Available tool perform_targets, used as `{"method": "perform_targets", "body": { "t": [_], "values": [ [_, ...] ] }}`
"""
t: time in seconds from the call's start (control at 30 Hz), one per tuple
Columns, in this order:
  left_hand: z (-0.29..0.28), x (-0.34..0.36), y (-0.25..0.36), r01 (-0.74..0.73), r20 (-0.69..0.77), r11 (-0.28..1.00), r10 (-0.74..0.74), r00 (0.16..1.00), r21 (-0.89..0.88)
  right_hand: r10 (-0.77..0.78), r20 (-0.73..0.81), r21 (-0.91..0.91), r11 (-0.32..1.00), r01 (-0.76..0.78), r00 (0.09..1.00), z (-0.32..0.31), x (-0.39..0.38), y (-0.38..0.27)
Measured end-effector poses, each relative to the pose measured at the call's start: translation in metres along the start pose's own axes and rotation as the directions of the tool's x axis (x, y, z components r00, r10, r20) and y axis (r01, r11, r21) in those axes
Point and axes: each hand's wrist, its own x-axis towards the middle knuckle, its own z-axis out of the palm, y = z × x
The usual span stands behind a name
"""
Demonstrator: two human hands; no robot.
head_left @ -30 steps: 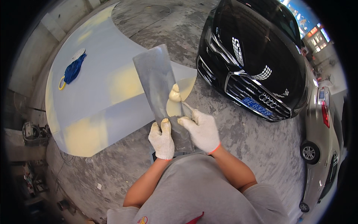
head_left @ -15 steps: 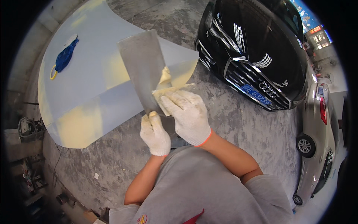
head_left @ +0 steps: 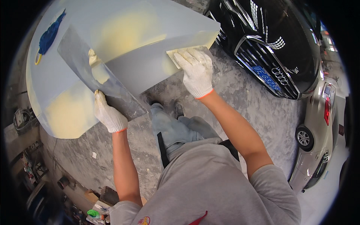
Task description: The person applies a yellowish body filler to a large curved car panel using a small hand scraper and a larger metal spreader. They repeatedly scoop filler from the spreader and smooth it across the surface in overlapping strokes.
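My left hand (head_left: 109,115), in a white knit glove, grips the lower edge of a flat grey mixing board (head_left: 119,93), thumb on top. A lump and a smear of pale yellow putty (head_left: 99,72) sit on the board. My right hand (head_left: 197,71), gloved too, is closed round a putty spreader (head_left: 173,56) with yellow putty on it. Its blade is at the right part of a grey car hood (head_left: 88,22), near the hood's edge; whether it touches is hard to tell. Pale yellow patches show on the hood.
On the hood's left lie a blue bundle (head_left: 50,33) and a yellow tape roll (head_left: 38,58). A black car (head_left: 277,41) stands close at the right, with a beige car (head_left: 317,138) beyond. Equipment and boxes (head_left: 108,195) line the lower left.
My hands have moved apart. The board has swung left and tilted with my left hand. My right hand has carried the spreader off the board toward the hood's right part.
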Motion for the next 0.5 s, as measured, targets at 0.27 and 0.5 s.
{"method": "perform_targets", "body": {
  "t": [0.27,0.5],
  "values": [
    [0.002,0.006,-0.011,0.026,0.029,1.0,-0.026,0.999,0.002,-0.013,0.132,0.0,1.0,0.013,0.991,0.005,0.004,-0.005],
    [0.004,0.008,-0.011,0.093,0.05,0.994,-0.09,0.995,-0.061,0.028,0.061,0.004,1.0,-0.028,0.998,0.004,0.014,-0.003]
  ]
}}
